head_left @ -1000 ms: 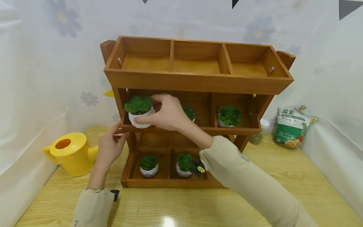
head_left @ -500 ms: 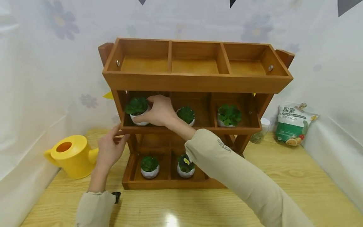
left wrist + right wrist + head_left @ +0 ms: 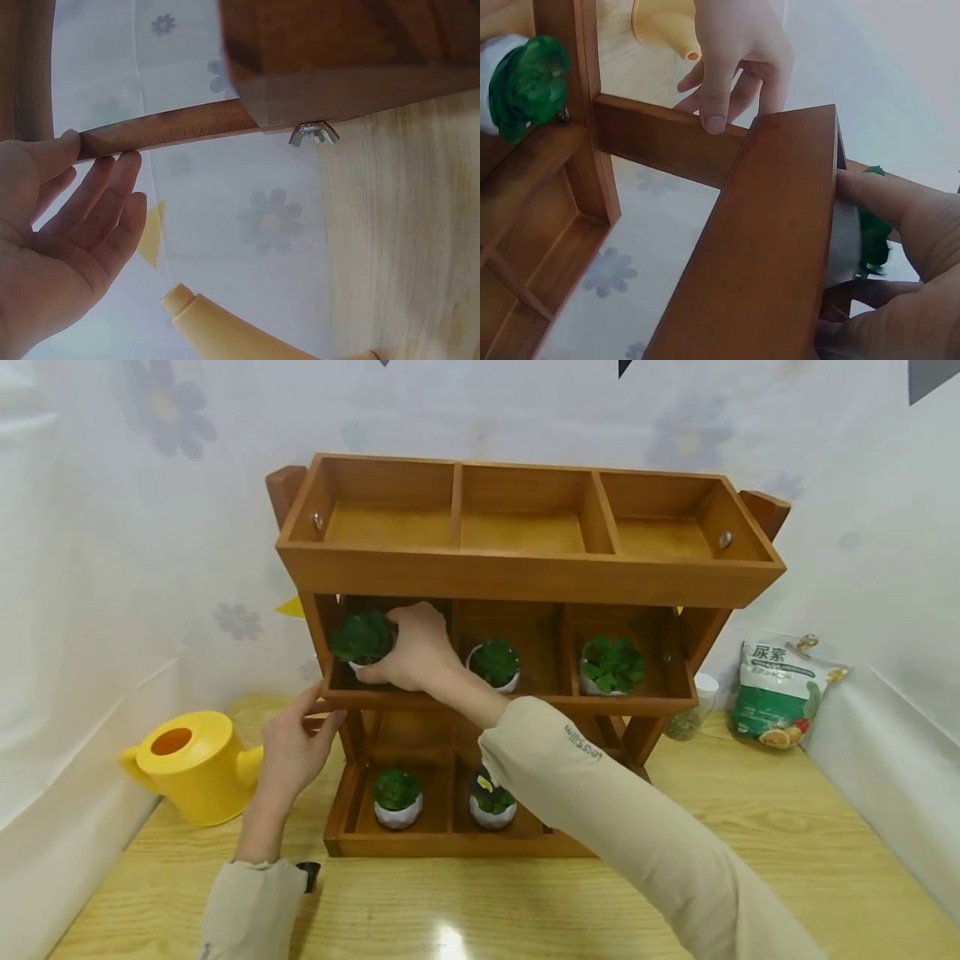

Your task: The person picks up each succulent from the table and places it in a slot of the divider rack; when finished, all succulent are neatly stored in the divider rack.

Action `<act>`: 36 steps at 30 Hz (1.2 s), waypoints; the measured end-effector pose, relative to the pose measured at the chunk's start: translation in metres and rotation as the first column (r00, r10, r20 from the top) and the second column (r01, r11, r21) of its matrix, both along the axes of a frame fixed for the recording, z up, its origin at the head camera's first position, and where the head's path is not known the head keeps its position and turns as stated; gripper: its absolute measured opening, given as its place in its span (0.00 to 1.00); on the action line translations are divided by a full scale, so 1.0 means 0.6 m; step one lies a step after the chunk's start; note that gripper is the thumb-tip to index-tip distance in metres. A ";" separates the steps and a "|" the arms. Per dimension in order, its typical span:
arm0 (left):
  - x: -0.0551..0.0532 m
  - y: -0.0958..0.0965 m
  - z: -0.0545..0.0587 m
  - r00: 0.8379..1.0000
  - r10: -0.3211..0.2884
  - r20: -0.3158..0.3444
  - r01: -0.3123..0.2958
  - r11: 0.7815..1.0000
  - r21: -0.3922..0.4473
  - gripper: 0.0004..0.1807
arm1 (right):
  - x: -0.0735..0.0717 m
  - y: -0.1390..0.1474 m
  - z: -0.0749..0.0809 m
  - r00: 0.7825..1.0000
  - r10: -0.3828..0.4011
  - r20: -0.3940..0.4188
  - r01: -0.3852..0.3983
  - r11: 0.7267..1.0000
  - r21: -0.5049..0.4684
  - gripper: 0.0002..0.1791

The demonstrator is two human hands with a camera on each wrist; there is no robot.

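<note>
My right hand (image 3: pixel 422 650) grips a small potted succulent (image 3: pixel 363 638) by its white pot, in the left compartment of the middle tier of a brown wooden plant stand (image 3: pixel 525 574). Up close in the right wrist view, the pot (image 3: pixel 844 244) sits behind the tier's front board, which hides its base. My left hand (image 3: pixel 291 750) pinches the stand's left upright (image 3: pixel 172 126) between thumb and fingers, just below that tier's corner. Two similar succulents stand to the right, one in the middle compartment (image 3: pixel 495 662) and one in the right compartment (image 3: pixel 611 666).
On the bottom tier are two more potted succulents, one at left (image 3: pixel 397 797) and one partly behind the right sleeve (image 3: pixel 492 807). A yellow watering can (image 3: pixel 197 768) stands left. A lidded jar (image 3: pixel 693 710) and a green-and-white bag (image 3: pixel 782 693) stand right.
My right hand has moved the succulent down and back, from in front of the middle tier into its left compartment. The left hand stays at the upright.
</note>
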State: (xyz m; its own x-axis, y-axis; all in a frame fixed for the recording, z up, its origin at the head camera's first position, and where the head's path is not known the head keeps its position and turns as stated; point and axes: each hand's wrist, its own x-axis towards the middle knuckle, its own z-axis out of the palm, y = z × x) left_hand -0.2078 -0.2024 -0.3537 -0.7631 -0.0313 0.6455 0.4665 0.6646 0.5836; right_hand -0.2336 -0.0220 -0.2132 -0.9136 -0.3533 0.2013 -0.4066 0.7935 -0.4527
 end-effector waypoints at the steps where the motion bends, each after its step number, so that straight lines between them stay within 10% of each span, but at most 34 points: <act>1: 0.000 0.000 0.000 1.000 0.002 0.004 -0.002 1.000 -0.001 0.23 | 0.001 0.000 0.001 1.000 -0.004 0.010 0.003 1.000 0.021 0.36; 8: 0.000 0.002 0.001 0.999 0.016 0.030 -0.016 1.000 -0.004 0.23 | -0.002 0.004 0.009 0.997 -0.001 0.071 -0.010 0.988 0.153 0.43; 25: 0.003 -0.002 0.002 0.997 0.038 0.063 -0.038 0.999 0.000 0.24 | 0.022 0.063 0.034 0.964 0.122 0.236 -0.100 0.990 -0.102 0.40; 30: 0.006 -0.009 0.001 0.997 0.053 0.062 -0.053 0.999 -0.002 0.24 | 0.047 0.094 0.032 0.941 0.215 0.262 -0.140 0.950 -0.280 0.36; 36: 0.001 -0.006 -0.005 0.998 0.032 0.058 -0.032 0.999 0.002 0.23 | 0.098 0.152 -0.025 0.896 0.371 0.245 -0.203 0.831 -0.517 0.29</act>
